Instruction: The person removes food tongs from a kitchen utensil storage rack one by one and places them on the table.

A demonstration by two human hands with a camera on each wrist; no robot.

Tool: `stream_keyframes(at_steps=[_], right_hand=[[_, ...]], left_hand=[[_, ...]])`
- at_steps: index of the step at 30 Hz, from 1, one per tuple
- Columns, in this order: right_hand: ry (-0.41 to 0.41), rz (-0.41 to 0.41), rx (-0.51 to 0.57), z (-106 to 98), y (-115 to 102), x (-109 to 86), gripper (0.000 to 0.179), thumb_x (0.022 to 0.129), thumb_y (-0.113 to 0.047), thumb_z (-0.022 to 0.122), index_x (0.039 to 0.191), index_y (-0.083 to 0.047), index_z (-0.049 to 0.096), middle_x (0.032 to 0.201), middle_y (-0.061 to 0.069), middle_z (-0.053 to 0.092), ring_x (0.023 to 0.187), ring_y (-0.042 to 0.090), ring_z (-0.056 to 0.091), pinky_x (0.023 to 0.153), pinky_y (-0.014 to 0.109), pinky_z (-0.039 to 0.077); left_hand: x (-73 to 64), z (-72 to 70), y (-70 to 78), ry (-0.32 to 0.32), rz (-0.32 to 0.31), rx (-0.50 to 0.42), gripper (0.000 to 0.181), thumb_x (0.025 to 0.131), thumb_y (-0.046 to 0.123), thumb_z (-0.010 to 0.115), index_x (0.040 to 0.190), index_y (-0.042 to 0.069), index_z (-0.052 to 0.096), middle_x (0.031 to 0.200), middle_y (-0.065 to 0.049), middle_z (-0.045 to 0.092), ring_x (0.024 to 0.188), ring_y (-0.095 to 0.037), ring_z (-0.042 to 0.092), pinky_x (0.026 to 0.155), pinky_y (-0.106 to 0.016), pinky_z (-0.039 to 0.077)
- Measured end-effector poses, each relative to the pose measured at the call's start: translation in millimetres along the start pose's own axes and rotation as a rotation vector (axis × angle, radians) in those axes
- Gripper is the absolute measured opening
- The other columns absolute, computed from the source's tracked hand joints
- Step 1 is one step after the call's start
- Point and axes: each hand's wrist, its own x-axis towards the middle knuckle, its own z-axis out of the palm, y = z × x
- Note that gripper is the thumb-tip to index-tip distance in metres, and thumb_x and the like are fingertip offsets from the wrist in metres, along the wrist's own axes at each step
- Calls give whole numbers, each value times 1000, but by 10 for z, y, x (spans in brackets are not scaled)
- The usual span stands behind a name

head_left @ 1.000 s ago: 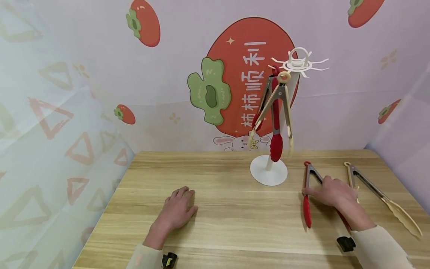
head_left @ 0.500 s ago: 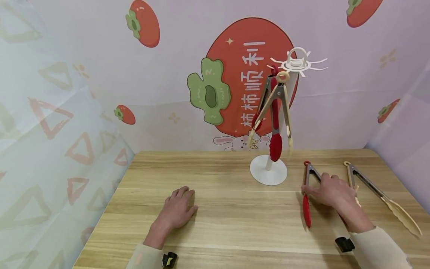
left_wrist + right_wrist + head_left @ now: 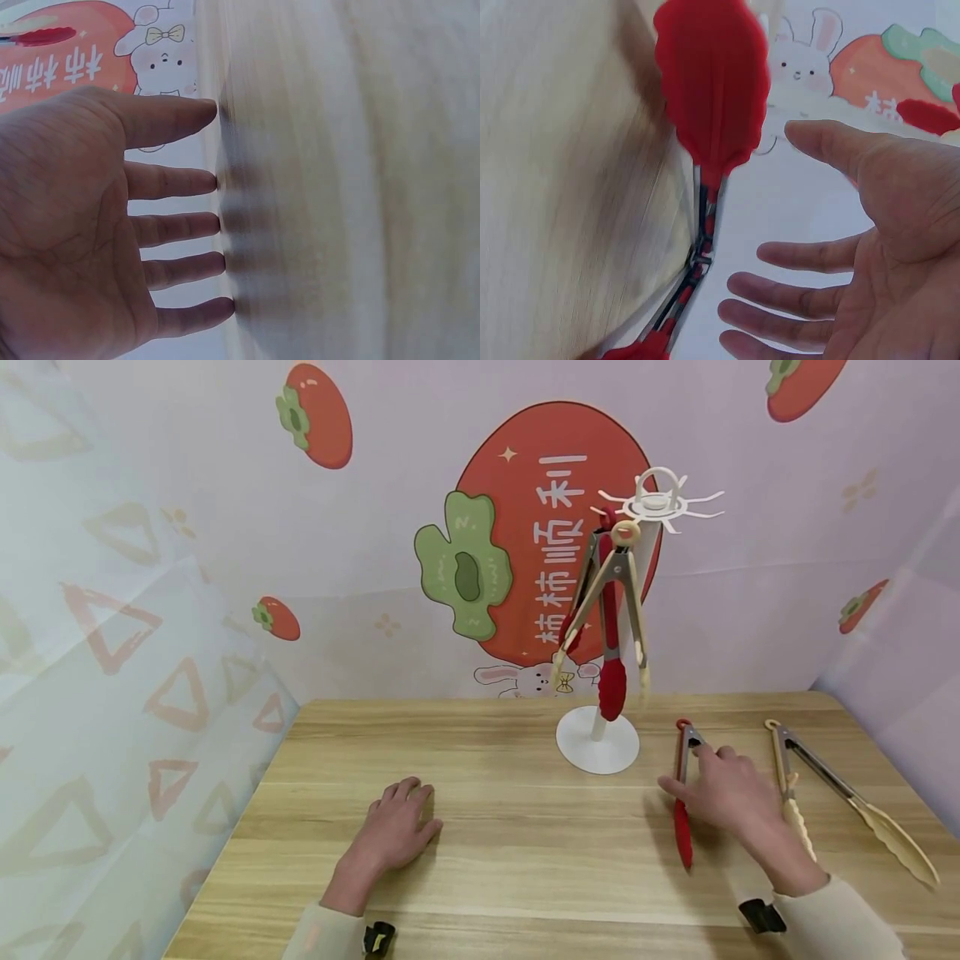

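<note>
Red-tipped tongs (image 3: 682, 827) lie spread on the table at the right. My right hand (image 3: 731, 789) is over them in the head view and covers part of them. In the right wrist view its fingers (image 3: 795, 296) are spread and hold nothing, with the red tongs (image 3: 714, 82) beside them. Farther right lie cream-tipped tongs (image 3: 798, 822), also spread. My left hand (image 3: 397, 827) rests on the left half of the table. Its straight fingertips (image 3: 206, 223) touch the wood in the left wrist view.
A white stand (image 3: 596, 739) with a ring of hooks (image 3: 656, 506) rises at the back. Cream tongs (image 3: 633, 602) and red tongs (image 3: 612, 689) hang from its left side. The wooden table (image 3: 487, 877) meets a printed wall cloth (image 3: 360, 543) behind.
My right hand has lifted from the red tongs and shifted a little left, its thumb now past the left arm of the tongs. The left hand stays still.
</note>
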Motion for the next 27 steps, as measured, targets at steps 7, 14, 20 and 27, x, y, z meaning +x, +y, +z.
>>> stream_keyframes(at_steps=[7, 14, 20, 27], right_hand=[[69, -117, 45, 60, -133, -91, 74, 88, -46, 75, 128, 13, 57, 116, 38, 56, 102, 55, 55, 74, 62, 48], [163, -267, 33, 156, -245, -192, 54, 83, -35, 82, 117, 5, 67, 101, 22, 64, 92, 42, 61, 76, 57, 50], [137, -318, 23, 233, -326, -252, 49, 84, -34, 82, 115, 0, 69, 106, 19, 65, 95, 40, 62, 76, 55, 53], [135, -394, 4, 324, -397, -332, 47, 80, -30, 85, 113, -1, 69, 97, 9, 62, 90, 32, 61, 79, 51, 53]], left_hand=[[20, -18, 30, -1, -8, -15, 51, 98, 29, 68, 139, 1, 57, 145, -25, 47, 134, -48, 43, 101, -68, 38], [73, -62, 109, 36, 24, -20, 54, 98, 30, 69, 141, 1, 55, 145, -23, 48, 134, -46, 45, 101, -66, 40], [190, -107, 212, 101, 79, -41, 55, 98, 27, 68, 143, -1, 53, 143, -22, 51, 132, -44, 48, 101, -62, 42], [319, -252, 454, 197, 171, -85, 53, 98, 26, 69, 143, 3, 54, 140, -17, 54, 130, -38, 50, 99, -58, 44]])
